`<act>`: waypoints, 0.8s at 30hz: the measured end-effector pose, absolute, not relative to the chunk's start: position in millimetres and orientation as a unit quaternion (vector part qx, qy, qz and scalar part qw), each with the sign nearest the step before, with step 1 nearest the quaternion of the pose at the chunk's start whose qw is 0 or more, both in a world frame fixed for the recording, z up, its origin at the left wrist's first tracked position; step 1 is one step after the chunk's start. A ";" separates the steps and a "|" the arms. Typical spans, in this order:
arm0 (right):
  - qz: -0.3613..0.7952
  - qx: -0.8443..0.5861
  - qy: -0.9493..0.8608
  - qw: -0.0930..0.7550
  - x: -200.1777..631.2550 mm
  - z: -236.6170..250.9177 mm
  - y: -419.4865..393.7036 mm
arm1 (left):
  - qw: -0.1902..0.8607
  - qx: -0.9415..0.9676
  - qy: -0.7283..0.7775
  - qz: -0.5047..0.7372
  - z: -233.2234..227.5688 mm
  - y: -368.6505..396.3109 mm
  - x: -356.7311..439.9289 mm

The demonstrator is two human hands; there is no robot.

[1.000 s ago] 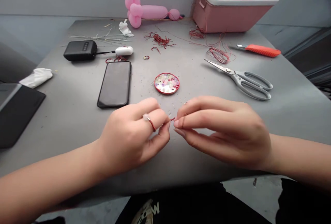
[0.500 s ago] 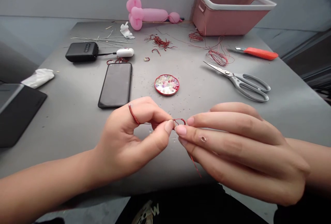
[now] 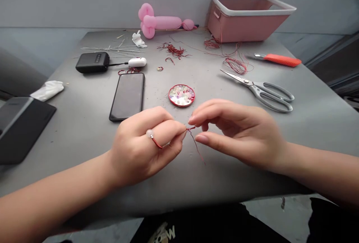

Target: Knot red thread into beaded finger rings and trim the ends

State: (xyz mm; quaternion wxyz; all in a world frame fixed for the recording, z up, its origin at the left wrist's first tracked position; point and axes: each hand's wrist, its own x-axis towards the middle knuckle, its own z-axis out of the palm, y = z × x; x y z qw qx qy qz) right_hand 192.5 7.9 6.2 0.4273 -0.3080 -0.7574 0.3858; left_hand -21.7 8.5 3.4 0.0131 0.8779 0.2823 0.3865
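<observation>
My left hand (image 3: 146,147) pinches a thin red wire (image 3: 196,146) between thumb and fingers. The wire loops around its index finger and carries a pale bead (image 3: 149,134) on top of that finger. My right hand (image 3: 238,132) meets it fingertip to fingertip and pinches the wire's twisted end, while the loose tail hangs down between the two hands. A round red lid holding several small beads (image 3: 181,95) lies on the grey table (image 3: 84,123) just beyond my fingers.
A black phone (image 3: 128,96) lies left of the lid, behind it a black power bank (image 3: 92,62) with a white plug. Scissors (image 3: 260,90), an orange-handled tool (image 3: 279,60), red wire scraps (image 3: 235,64), a pink basket (image 3: 248,18), a pink balloon (image 3: 161,22) and a black case (image 3: 19,127) surround them.
My left hand has rolled so the wire loop with its bead now faces up. My right hand has drawn back and turned, its fingers curling onto the wire end. The view has tilted down slightly.
</observation>
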 end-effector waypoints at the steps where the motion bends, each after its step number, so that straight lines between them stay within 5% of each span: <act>1: 0.388 -0.312 -0.763 0.412 190.7 5.6 7.5 | 0.006 0.879 0.277 0.387 2.9 8.6 -21.8; 20: 0.146 -0.364 -0.854 0.342 183.4 1.8 -6.0 | 0.003 0.895 0.249 0.371 -9.0 7.1 -13.8; 24: 0.271 -0.381 -0.817 0.336 187.0 5.6 1.3 | 0.004 0.889 0.260 0.377 -6.3 8.1 -14.8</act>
